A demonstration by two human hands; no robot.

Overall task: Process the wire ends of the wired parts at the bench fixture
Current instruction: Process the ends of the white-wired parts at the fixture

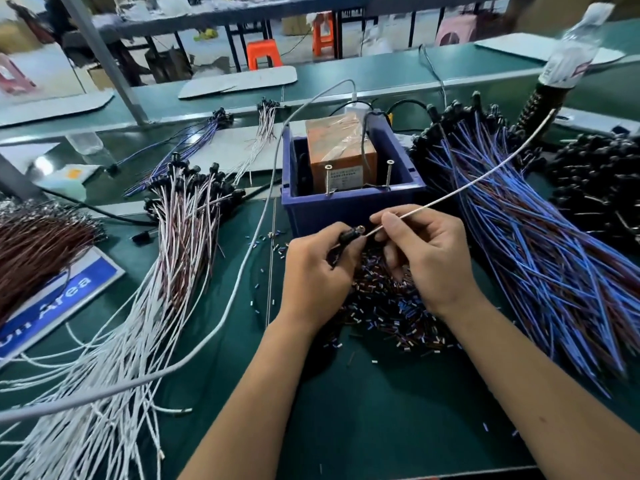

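My left hand (pixel 315 268) grips the black body of a wired part (pixel 349 233) just in front of the blue bin. My right hand (pixel 422 251) pinches that part's white twisted wire (pixel 460 188), which stretches up and to the right. The bench fixture (pixel 341 157), an orange box with two upright screws, sits inside the blue bin (pixel 346 206). A heap of cut insulation bits (pixel 384 306) lies under both hands.
White-and-red wired parts (pixel 183 220) fan out on the left, with brown wires (pixel 38 244) beyond. Blue wired parts (pixel 540 244) pile on the right next to black parts (pixel 602 181). A grey cable (pixel 242 271) crosses the green mat. A plastic bottle (pixel 571 50) stands far right.
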